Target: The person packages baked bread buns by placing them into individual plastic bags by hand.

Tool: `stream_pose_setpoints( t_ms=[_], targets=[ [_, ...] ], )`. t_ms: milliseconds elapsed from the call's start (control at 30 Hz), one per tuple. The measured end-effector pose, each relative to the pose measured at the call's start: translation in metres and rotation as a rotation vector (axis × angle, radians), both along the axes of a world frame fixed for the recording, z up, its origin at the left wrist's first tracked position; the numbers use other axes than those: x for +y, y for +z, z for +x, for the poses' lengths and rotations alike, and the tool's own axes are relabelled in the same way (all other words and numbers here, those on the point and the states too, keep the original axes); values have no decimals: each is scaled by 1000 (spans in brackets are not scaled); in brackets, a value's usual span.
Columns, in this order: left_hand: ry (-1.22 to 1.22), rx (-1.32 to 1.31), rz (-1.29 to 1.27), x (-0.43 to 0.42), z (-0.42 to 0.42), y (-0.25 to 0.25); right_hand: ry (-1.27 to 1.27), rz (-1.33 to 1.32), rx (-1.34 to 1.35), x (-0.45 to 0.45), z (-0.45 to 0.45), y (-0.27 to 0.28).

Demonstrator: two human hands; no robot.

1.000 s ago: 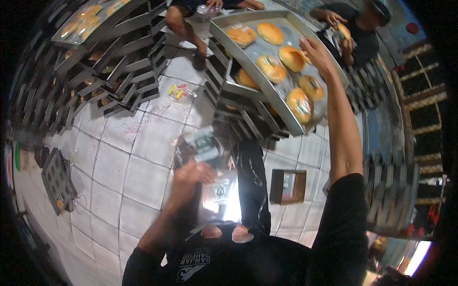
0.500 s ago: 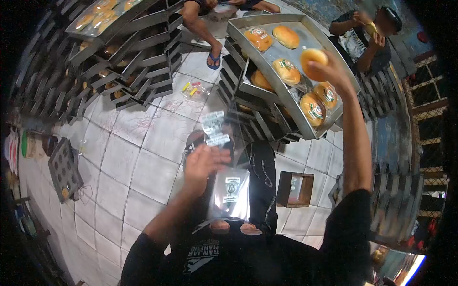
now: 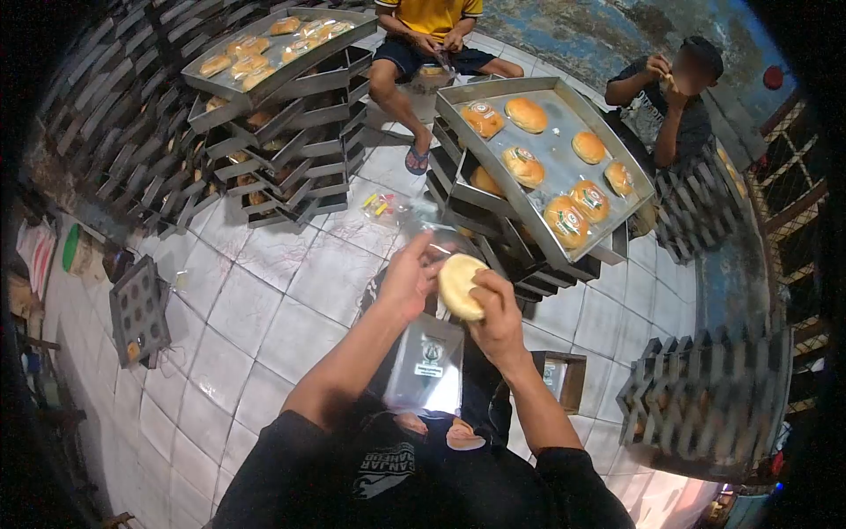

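My right hand grips a round bun, its pale side toward me, in front of my chest. Close to the bun's left edge is my left hand, fingers pointing away from me, closed on a clear plastic bag that is hard to make out against the floor. On my lap rests a stack of clear printed bags. Beyond my hands, a metal tray carries several buns, some wrapped with printed labels and others bare, such as one bun near its middle.
Stacked trays stand under the bun tray. Another tray of buns tops a stack at the left. One person sits ahead, another at the right. A small box and a muffin tin are on the floor.
My right hand has brought a bun from the tray back toward my left hand. The left hand has moved slightly forward and right. The view has shifted, showing more of the person ahead.
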State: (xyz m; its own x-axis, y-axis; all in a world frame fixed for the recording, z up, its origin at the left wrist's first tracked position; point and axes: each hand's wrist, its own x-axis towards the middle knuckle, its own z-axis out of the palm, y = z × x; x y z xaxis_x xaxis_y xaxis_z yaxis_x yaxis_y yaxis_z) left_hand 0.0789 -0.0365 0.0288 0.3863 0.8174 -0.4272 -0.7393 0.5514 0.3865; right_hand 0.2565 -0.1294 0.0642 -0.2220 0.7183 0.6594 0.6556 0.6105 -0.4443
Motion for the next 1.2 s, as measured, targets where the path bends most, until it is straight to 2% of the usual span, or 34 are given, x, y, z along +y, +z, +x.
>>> stream_pose_setpoints(
  t_ms=[100,167,267,300,333,367,400,433,467,533,567,667,700,800,833,867,933,967,1067,1100,1133,1200],
  targets=[
    [-150,-30,14,-25,-2,27,44,19,-82,-1,1,6],
    [-109,-17,68,-38,-6,29,-21,-22,-201,-4,-16,24],
    [-46,-60,90,-38,-27,24,114,-212,-6,-8,-50,0],
    [-28,-99,105,-41,-38,16,146,-340,-82,-16,-63,-4],
    [-13,-137,125,-42,-46,7,123,-299,-101,-14,-68,-9],
    [70,20,159,-52,-34,-10,95,-256,-123,-7,-72,-16],
    [123,233,152,-70,-19,0,66,-221,-150,-5,-73,-20],
    [129,299,231,-86,-10,12,25,-316,-265,-1,-69,-6],
    [143,362,314,-92,-6,19,25,-277,-233,2,-68,0],
    [139,4,308,-63,-29,7,27,-204,-169,3,-68,8],
    [130,-176,299,-51,-36,3,118,-401,-103,1,-65,21],
    [242,132,375,-51,4,30,16,-547,-383,25,-61,9],
    [327,216,369,-49,18,21,-34,-557,-492,32,-57,14],
    [427,1,266,-37,17,13,151,-398,-185,28,-45,45],
    [371,-111,249,-26,7,7,155,-191,-141,25,-43,42],
    [322,-162,214,-23,1,-2,191,-303,-60,20,-43,43],
    [242,-269,145,-26,-6,30,269,-527,98,9,-48,48],
    [196,-264,152,-18,-4,15,270,-434,73,12,-55,33],
    [122,-39,39,-12,-12,23,607,-836,342,-1,-57,23],
    [32,-536,264,9,-32,-31,718,-931,384,-9,-56,42],
    [92,-453,222,10,-49,-29,821,-1034,424,-18,-54,60],
    [221,-297,138,5,-70,-8,549,-1012,476,-22,-50,54]
  ],
)
